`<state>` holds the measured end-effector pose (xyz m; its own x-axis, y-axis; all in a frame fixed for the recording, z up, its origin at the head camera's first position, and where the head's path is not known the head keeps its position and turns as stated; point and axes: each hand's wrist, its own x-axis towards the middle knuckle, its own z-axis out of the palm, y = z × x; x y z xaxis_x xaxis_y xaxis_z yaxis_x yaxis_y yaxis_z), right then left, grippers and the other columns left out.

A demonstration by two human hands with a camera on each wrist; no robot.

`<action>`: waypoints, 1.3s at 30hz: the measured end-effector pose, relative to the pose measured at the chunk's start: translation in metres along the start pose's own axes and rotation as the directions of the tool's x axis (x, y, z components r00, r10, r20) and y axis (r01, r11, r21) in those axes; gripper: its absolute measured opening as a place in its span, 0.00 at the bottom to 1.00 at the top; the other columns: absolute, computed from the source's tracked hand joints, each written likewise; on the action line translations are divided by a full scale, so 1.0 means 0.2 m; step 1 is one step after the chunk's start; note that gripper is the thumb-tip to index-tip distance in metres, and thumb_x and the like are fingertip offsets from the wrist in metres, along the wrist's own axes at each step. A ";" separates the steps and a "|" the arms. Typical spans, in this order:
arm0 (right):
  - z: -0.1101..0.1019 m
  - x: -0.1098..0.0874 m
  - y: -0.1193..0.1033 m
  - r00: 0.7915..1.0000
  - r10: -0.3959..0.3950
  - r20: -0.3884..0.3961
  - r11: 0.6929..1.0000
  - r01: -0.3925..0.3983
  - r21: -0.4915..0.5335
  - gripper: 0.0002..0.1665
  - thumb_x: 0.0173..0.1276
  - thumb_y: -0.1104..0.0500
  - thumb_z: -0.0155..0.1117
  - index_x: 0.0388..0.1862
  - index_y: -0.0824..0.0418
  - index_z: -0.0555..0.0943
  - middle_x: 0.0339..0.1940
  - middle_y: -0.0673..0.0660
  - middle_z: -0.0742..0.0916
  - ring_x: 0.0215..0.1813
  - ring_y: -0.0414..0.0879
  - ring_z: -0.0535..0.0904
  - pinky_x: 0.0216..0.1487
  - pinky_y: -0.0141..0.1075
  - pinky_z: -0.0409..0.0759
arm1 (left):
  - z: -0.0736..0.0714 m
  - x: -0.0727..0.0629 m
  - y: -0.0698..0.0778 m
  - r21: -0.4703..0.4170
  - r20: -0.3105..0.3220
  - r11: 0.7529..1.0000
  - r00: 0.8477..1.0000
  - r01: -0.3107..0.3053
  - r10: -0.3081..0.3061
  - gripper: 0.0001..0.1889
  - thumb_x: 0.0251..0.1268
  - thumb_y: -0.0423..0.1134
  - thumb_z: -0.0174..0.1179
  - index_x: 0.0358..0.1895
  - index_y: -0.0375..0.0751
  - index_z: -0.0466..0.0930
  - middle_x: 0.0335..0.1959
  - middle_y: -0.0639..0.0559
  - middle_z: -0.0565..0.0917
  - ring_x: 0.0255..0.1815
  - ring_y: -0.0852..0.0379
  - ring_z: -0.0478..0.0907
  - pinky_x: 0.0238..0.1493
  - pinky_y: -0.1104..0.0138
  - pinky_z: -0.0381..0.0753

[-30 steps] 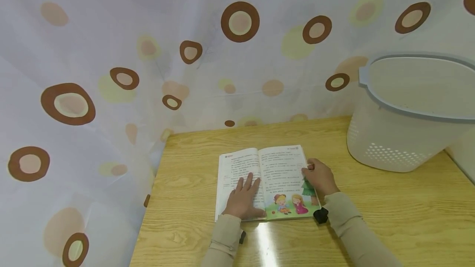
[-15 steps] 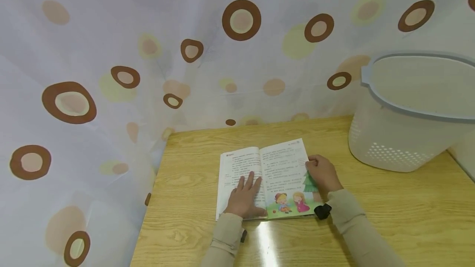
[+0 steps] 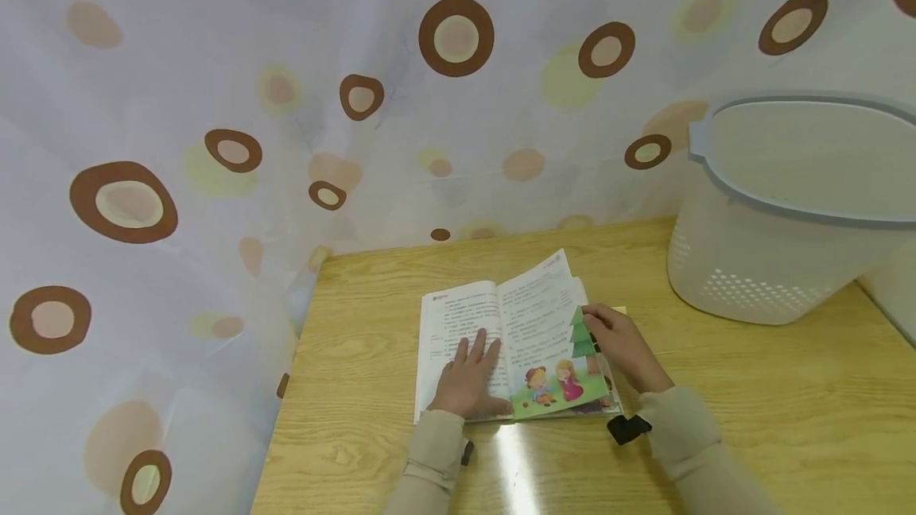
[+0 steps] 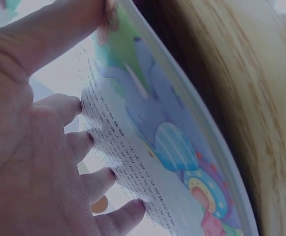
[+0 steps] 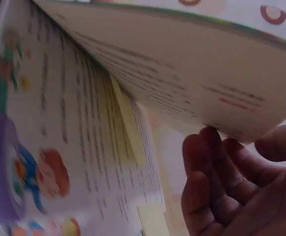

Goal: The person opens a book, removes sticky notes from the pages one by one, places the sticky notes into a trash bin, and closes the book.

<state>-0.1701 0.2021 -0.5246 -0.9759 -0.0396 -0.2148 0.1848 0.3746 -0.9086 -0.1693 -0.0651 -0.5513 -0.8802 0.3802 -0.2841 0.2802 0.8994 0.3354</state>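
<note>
Wood table [image 3: 351, 340] underneath; basket [image 3: 758, 261] beyond right hand [image 3: 630, 346], cut off. Left hand [image 3: 467, 378] spread on open book [image 3: 458, 312], partly hiding it; right hand pinches lifted page [image 3: 538, 312].

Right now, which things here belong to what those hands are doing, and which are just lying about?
In use:
open book, under the left fingers
its raised right-hand page, held at the edge by the right fingers

Just there:
pale basket with a blue-grey rim, untouched
spotted backdrop behind
</note>
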 end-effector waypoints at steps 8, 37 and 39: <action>0.17 -0.11 -0.08 0.996 -0.077 -0.035 0.994 0.080 0.079 0.29 0.82 0.45 0.40 0.72 0.61 0.68 0.67 0.66 0.78 0.63 0.59 0.77 0.56 0.46 0.81 | 0.01 -0.01 0.00 -0.029 -0.044 1.000 0.999 -0.010 0.009 0.57 0.44 0.57 0.76 0.79 0.52 0.55 0.83 0.49 0.47 0.83 0.39 0.45 0.76 0.41 0.61; 0.59 -0.13 -0.03 0.921 -0.387 -0.041 0.910 0.374 -0.181 0.16 0.70 0.63 0.60 0.56 0.60 0.82 0.68 0.60 0.79 0.71 0.61 0.73 0.63 0.54 0.78 | -0.22 -0.17 -0.16 -0.679 -0.518 0.721 0.786 -0.140 -0.336 0.14 0.74 0.31 0.50 0.54 0.40 0.83 0.54 0.42 0.85 0.57 0.44 0.81 0.57 0.49 0.82; 0.61 -0.13 -0.02 0.928 -0.373 -0.023 0.915 0.363 -0.178 0.16 0.70 0.63 0.60 0.56 0.60 0.82 0.69 0.61 0.79 0.72 0.62 0.72 0.69 0.57 0.73 | -0.26 -0.19 -0.12 -0.593 -0.571 0.791 0.770 -0.148 -0.284 0.14 0.73 0.31 0.50 0.55 0.39 0.81 0.56 0.42 0.84 0.60 0.43 0.80 0.61 0.48 0.80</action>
<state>-0.1310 0.0883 -0.5585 -0.9768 -0.1549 0.1479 -0.2062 0.4933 -0.8451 -0.1634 -0.1121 -0.5020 -0.9763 -0.0856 0.1989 0.1250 0.5273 0.8405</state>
